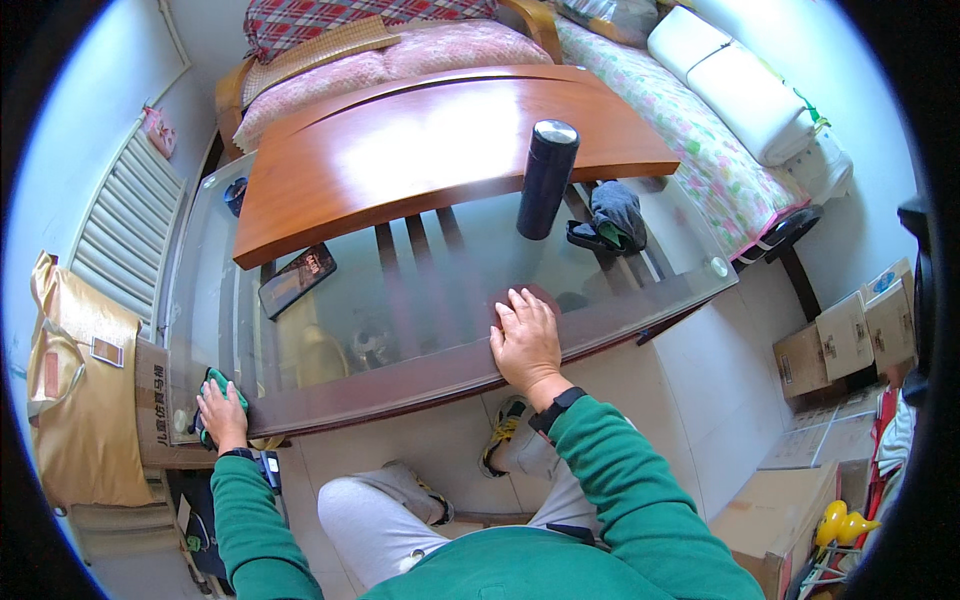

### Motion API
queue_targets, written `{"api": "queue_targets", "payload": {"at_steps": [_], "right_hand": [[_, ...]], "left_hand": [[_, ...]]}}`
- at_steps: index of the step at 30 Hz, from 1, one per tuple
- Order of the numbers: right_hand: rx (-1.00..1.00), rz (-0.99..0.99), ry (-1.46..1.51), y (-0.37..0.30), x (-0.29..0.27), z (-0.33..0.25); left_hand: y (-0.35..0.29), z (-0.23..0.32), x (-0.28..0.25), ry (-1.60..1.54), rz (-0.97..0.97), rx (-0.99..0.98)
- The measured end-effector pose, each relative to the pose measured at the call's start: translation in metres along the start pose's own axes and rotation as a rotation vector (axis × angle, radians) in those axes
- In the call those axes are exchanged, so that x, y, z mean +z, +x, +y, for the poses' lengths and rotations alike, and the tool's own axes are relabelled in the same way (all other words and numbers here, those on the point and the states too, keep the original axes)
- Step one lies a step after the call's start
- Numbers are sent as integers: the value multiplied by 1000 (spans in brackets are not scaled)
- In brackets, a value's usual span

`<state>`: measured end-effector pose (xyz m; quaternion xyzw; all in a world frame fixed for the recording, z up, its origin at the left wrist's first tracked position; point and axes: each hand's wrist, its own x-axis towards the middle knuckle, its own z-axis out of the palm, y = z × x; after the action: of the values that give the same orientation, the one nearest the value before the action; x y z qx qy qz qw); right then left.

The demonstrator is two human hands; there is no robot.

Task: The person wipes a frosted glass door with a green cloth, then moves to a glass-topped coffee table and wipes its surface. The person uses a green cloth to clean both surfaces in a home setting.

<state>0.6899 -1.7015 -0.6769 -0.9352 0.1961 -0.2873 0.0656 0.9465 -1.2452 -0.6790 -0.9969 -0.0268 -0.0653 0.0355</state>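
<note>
Cloth (217,376) of green colour with some dark part, small and soft in look, is at the near left corner of the glass tabletop (420,366), under the left hand (222,416). The fingers of this hand are extended over it, a little spread; whether they also pinch a fold from below, I cannot tell. The right hand (527,338) has nothing in its grip: palm down, fingers slightly apart, it rests at the near long edge, right of its middle.

For handling the cloth well here, I would judge that pressure should be even through all fingers, with the cloth flat under them, so it does not bunch or slip over the corner. The right hand (it seems to give support to the body) is better kept light, because glass may be slippery.

About direction: green shows beyond the fingertips and beside the fingers, while a dark part is nearer to the corner. It seems the cloth lies roughly along the left short edge, but the hand covers its middle, so its long axis is not certain, and I can see no clear front end.
</note>
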Motion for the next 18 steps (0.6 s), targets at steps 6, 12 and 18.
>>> {"api": "queue_targets", "payload": {"at_steps": [6, 12, 18], "right_hand": [[9, -15, 11, 1, -1, 0], [3, 2, 42, 0, -3, 0], [0, 23, 57, 0, -1, 2]], "left_hand": [[-10, 76, -10, -13, 63, 70], [-75, 212, -31, -240, 96, 646], [-175, 313, -62, -385, 20, 1203]]}}
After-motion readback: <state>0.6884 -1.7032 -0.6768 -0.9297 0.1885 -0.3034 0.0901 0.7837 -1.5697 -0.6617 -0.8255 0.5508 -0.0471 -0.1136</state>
